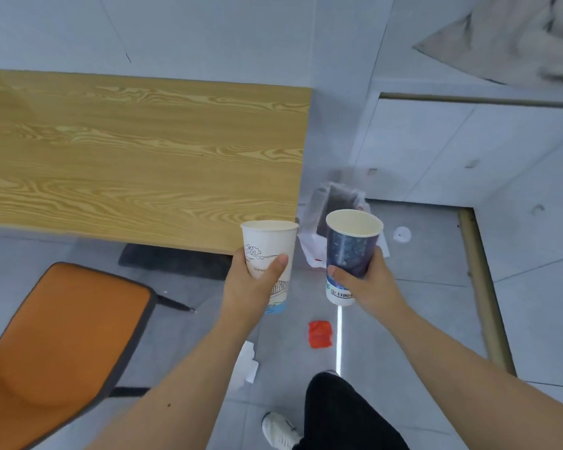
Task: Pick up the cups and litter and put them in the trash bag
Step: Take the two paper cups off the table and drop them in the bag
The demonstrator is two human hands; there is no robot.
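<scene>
My left hand grips a white paper cup with a line drawing, held upright past the table's near right corner. My right hand grips a dark blue paper cup with a white base, also upright. Both cups look empty. Just beyond them on the floor stands the white trash bag, its dark mouth open upward. On the floor lie a red crumpled wrapper, a piece of white paper and a small white lid.
A wooden table fills the left and middle. An orange chair stands at the lower left. My dark trouser leg and white shoe are at the bottom. A raised floor edge runs along the right.
</scene>
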